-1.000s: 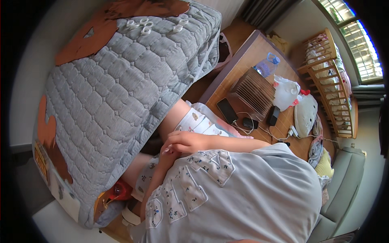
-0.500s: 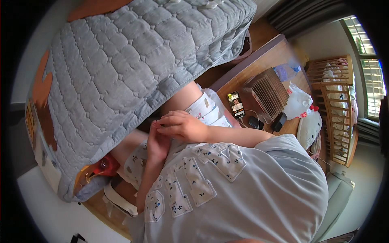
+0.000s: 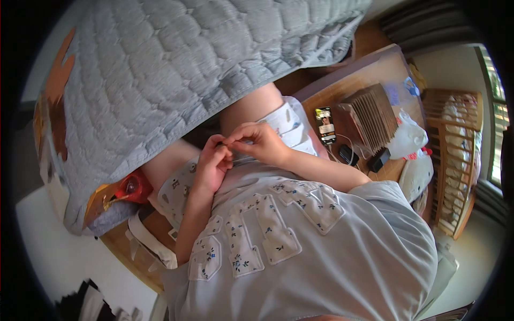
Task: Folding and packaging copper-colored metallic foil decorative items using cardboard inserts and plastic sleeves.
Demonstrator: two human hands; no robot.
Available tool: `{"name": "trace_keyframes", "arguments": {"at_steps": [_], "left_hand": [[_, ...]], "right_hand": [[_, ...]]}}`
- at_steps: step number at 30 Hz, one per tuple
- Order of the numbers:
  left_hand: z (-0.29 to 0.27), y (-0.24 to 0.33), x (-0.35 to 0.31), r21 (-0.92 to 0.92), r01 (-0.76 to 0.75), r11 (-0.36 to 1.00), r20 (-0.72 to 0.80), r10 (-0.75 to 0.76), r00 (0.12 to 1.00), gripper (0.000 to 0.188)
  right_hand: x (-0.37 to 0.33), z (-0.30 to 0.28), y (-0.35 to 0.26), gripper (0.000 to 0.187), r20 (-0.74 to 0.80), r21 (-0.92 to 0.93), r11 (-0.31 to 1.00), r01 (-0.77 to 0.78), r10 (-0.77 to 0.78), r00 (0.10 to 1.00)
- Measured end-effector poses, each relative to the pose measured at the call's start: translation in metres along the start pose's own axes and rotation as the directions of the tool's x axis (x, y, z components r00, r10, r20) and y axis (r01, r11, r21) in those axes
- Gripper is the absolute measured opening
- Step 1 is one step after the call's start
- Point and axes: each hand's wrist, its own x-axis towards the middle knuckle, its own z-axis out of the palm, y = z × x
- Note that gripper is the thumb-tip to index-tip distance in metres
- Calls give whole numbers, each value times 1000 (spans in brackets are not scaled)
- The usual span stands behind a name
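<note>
My left hand [image 3: 213, 165] is raised above my lap, its fingers curled and its thumb and forefinger pinched. From the right, my right hand [image 3: 262, 144] meets it, thumb and forefinger also pinched together. The fingertips of both hands touch at one spot. Whatever may be between them is too small to make out. Below the hands are my patterned shorts [image 3: 287, 124] and bare legs. The grey quilted bedspread [image 3: 176, 69] hangs just beyond them, over my knees.
On the right, a wooden surface holds a lit phone [image 3: 325, 125], a brown ridged block [image 3: 369, 117], a black adapter [image 3: 379, 159] and a white plastic bag [image 3: 408, 136]. A slatted wooden crib [image 3: 455, 160] stands further right. A red object [image 3: 134, 187] lies at lower left.
My right hand has drawn back from lying over the left, and both hands now meet only at pinched fingertips. The whole view has shifted slightly, with the phone further right.
</note>
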Motion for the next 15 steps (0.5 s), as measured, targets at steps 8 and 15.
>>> {"name": "trace_keyframes", "arguments": {"at_steps": [8,15], "left_hand": [[-14,-1,-27,360,-200,911,-150,269,951,24],[-30,0,-61,210,-245,947,-435,315,844,16]], "right_hand": [[11,25,-17,13,151,-105,985,-137,152,977],[25,68,-33,24,382,-249,915,318,-209,900]]}}
